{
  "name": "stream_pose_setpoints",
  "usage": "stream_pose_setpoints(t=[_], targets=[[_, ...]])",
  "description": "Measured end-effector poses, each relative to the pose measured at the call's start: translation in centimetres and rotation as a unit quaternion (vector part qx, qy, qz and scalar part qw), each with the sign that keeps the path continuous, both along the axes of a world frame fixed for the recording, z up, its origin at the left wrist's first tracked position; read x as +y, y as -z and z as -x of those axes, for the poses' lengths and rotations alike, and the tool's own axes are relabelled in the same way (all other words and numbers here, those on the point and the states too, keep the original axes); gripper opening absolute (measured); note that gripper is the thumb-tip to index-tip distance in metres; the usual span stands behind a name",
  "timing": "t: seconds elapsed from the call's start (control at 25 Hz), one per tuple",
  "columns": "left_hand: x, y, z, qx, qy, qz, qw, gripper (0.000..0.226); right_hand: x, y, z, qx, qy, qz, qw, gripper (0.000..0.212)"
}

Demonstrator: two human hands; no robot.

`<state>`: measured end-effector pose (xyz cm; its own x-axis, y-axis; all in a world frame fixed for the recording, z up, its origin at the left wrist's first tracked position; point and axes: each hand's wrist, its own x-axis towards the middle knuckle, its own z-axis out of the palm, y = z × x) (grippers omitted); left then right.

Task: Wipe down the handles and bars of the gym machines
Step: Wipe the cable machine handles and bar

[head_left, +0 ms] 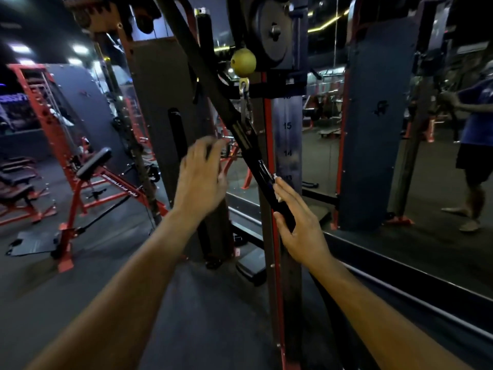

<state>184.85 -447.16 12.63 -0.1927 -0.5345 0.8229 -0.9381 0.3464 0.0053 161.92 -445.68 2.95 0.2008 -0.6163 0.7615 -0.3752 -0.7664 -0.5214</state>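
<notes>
A black bar hangs slanted from a carabiner under a yellow ball at the cable machine, centre of the scene. The right hand grips the bar's lower end, thumb and fingers curled round it. The left hand hovers left of the bar, fingers loosely spread, holding nothing.

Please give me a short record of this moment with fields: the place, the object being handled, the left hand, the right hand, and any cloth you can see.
place: gym floor, cable machine beside a wall mirror
object: long black bar, slanted, hanging from a clip under a yellow ball
left hand: raised, fingers loose, holds nothing
right hand: on the lower end of the bar, thumb against it
cloth: a small white piece at the right fingertips, too small to tell
</notes>
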Motion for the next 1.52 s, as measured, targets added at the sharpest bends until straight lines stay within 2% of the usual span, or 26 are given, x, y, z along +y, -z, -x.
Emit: stream_pose_setpoints(t=[0.04,0.12,0.2,0.4,0.44,0.52,0.56,0.6,0.76,0.92,1.04,1.08,1.2,1.44,1.52], targets=[[-0.7,-2.5,-0.2,-0.056,-0.038,0.033,0.997,0.081,-0.2,-0.2,0.1,-0.006,-0.014,-0.009,1.000,0.062],[-2.1,-6.0,0.1,-0.158,-0.083,0.040,0.983,0.091,-0.7,-0.7,0.4,-0.021,-0.043,-0.029,0.998,0.062],[-3.5,-7.6,0.5,-0.199,-0.100,0.030,0.974,0.089,-1.4,-1.1,1.0,-0.039,-0.084,-0.055,0.994,0.063],[-5.5,-7.6,1.2,-0.133,-0.126,0.049,0.982,0.075,-3.8,-3.6,3.6,-0.074,-0.222,-0.193,0.953,0.055],[-5.9,-7.3,1.2,-0.124,-0.132,0.050,0.982,0.068,-4.4,-4.2,4.0,-0.099,-0.259,-0.238,0.931,0.049],[-6.4,-6.9,1.2,-0.103,-0.147,0.043,0.983,0.054,-5.7,-5.6,4.6,-0.167,-0.350,-0.351,0.852,0.037],[-6.4,-6.7,1.4,-0.089,-0.152,0.033,0.984,0.053,-6.5,-6.2,4.5,-0.182,-0.376,-0.394,0.819,0.035],[-6.3,-6.5,1.7,-0.075,-0.150,0.029,0.985,0.054,-7.0,-6.9,4.3,-0.176,-0.383,-0.419,0.804,0.034],[-6.4,-5.4,1.6,-0.054,-0.088,0.065,0.993,0.041,-8.4,-8.9,2.2,-0.146,-0.391,-0.444,0.793,0.031],[-6.6,-5.4,2.4,-0.041,-0.115,0.043,0.992,0.036,-10.3,-10.5,-0.2,-0.195,-0.447,-0.471,0.736,0.034],[-6.1,-5.1,2.0,-0.078,-0.117,0.028,0.990,0.062,-11.6,-12.0,-2.5,-0.184,-0.441,-0.472,0.741,0.028],[-6.0,-5.0,1.9,-0.091,-0.105,0.039,0.990,0.062,-11.8,-12.2,-3.0,-0.191,-0.439,-0.470,0.741,0.027],[-5.4,-4.7,2.6,-0.111,-0.091,0.082,0.986,0.043,-12.3,-11.2,-3.5,-0.201,-0.456,-0.457,0.737,0.026],[-5.2,-4.4,3.3,-0.129,-0.095,0.100,0.982,0.041,-11.2,-9.4,0.9,-0.180,-0.486,-0.456,0.724,0.030],[-5.7,-4.3,3.5,-0.132,-0.112,0.116,0.978,0.032,-10.5,-9.2,3.0,-0.170,-0.484,-0.474,0.716,0.032]])
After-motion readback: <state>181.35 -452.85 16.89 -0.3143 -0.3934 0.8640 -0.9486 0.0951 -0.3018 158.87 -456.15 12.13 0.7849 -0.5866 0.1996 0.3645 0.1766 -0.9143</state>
